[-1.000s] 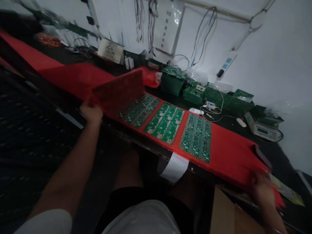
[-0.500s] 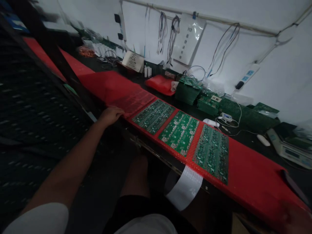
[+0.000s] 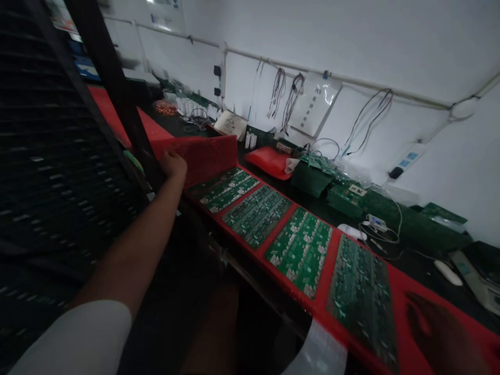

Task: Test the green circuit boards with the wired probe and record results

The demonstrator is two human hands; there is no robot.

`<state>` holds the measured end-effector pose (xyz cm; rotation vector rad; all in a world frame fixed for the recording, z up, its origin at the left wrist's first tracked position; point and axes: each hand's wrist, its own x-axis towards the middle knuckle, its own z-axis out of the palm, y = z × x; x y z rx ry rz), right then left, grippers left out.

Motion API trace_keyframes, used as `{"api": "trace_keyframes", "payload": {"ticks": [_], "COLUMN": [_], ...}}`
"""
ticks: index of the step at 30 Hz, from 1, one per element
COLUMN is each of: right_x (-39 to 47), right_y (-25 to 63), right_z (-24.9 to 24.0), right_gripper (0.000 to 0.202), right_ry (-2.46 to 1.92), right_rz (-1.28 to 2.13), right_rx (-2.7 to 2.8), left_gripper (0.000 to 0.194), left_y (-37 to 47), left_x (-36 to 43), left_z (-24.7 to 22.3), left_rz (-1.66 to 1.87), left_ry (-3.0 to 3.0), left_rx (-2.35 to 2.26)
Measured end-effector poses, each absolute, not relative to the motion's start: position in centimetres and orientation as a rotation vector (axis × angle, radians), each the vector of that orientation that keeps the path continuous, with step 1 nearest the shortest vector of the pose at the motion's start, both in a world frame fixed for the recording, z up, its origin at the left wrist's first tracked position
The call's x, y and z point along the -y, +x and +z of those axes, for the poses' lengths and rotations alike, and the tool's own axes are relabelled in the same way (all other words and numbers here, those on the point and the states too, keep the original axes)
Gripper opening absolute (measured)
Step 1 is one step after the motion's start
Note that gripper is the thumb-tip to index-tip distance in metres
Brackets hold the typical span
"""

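Observation:
My left hand [image 3: 174,163] is closed on the edge of a red bubble-wrap sheet [image 3: 213,151], whose left part stands raised and folded up. Below it, several green circuit board panels lie in a row on the red wrap. The leftmost panel [image 3: 230,190] is partly covered by the lifted sheet. A brighter green panel [image 3: 302,250] lies farther right, beside a darker one [image 3: 363,297]. Blurred at the lower right, my right hand [image 3: 441,333] hovers over or touches the red wrap, thumb and fingers apart, with nothing visible in it.
Behind the row stand stacks of green boards [image 3: 346,200], a red bag [image 3: 269,160] and a scale [image 3: 476,276]. A dark rack [image 3: 50,198] with a post rises on my left. Cables [image 3: 277,94] hang from the wall pipe. A white strip [image 3: 320,351] hangs off the front edge.
The left part of the red sheet has been lifted, uncovering the leftmost panel. My left hand has risen with it. My right hand has come inward near the rightmost panel. The view has shifted.

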<state>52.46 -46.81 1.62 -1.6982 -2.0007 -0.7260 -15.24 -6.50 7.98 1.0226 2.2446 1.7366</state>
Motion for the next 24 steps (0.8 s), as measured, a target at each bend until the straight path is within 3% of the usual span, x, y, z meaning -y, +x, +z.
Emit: {"api": "trace_keyframes", "payload": {"ticks": [2,7,13,16,21,24], "right_x": [40.7,27.4,16.3,12.5,8.0,5.4], "right_y": [44.7,27.8,15.9,10.4,2.7,-0.8], "right_z": [3.3,4.8,4.9,5.2,4.7,4.1], "right_gripper": [0.024,0.026,0.024,0.028,0.036,0.042], "right_ry": [-1.44,-0.99,-1.042,-1.139,-1.177,-1.236], "right_rz": [-0.698,-0.473,-0.112,0.023,0.061,0.086], "right_rx": [2.167,2.418,2.703,2.794,2.856,2.815], "left_gripper": [0.047,0.081,0.09,0.08,0.032,0.022], "left_y": [-15.0,-15.3,-16.2,-17.0,-18.2,-18.7], "left_x": [6.0,6.1,6.9,7.1,6.7,6.1], "left_z": [7.5,4.4,0.1,-1.8,-3.3,-3.2], "left_rz": [1.774,1.779,1.111,1.114,1.331,1.31], "left_ry": [1.007,1.192,1.274,1.368,1.338,1.351], "left_rx": [-2.239,-2.225,-2.459,-2.486,-2.397,-2.379]}}
